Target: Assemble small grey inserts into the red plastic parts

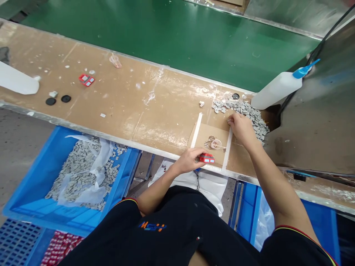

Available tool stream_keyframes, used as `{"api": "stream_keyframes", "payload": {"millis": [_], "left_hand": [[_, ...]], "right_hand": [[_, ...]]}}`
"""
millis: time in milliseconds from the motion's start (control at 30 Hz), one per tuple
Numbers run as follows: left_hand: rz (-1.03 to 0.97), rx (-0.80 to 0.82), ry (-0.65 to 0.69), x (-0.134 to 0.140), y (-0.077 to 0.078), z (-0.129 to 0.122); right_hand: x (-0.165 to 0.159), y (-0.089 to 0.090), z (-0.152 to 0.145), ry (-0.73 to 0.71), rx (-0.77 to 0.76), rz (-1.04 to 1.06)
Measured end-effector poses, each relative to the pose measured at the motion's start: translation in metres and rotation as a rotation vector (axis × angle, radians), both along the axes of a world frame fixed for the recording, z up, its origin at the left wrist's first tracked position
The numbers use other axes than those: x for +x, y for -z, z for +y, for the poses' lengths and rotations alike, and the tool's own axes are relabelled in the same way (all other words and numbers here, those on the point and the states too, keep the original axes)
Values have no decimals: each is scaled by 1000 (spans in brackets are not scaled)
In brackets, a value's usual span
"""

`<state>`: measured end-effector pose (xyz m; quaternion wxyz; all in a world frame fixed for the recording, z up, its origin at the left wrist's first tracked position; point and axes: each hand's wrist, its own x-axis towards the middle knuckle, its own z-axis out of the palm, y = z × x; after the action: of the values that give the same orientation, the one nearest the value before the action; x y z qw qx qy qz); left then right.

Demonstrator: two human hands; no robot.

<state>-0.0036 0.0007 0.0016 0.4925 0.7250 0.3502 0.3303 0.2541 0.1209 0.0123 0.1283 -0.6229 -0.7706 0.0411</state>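
My left hand (191,159) pinches a small red plastic part (206,158) with pale window-like patches, just above the bench's front edge. Over to the right, my right hand (242,127) has its thumb and fingers pressed together at the near left side of a heap of small flat grey pieces (259,123). Whatever lies between those fingertips is too small to make out. Between the hands, a small clear cup (215,144) with a thin white stick sits on a cardboard square (208,133) bordered by white strips, with brown smears around it.
A white squeeze bottle (277,90) with a blue nozzle leans behind the heap. Another red part (87,79), black discs (66,98) and a white bottle (18,79) are at left. A blue crate (33,184) of grey pieces stands below; a green belt (166,33) runs behind.
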Motion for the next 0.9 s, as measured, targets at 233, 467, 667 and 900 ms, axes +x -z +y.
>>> {"api": "stream_keyframes", "payload": {"millis": [233,467,667,900], "left_hand": [[-55,48,3,-2,7,3],[-82,-23,71,-2,7,3],[-53,-85,91,-2,6,1],[14,-14,101,-2,11,2]], "right_hand": [[4,-43,-60,130,54,488],[-46,-54,-156,27,-197,757],[-55,-35,-149,-7,-278,725],[-54,-35,-146,-76,-308,678]]}}
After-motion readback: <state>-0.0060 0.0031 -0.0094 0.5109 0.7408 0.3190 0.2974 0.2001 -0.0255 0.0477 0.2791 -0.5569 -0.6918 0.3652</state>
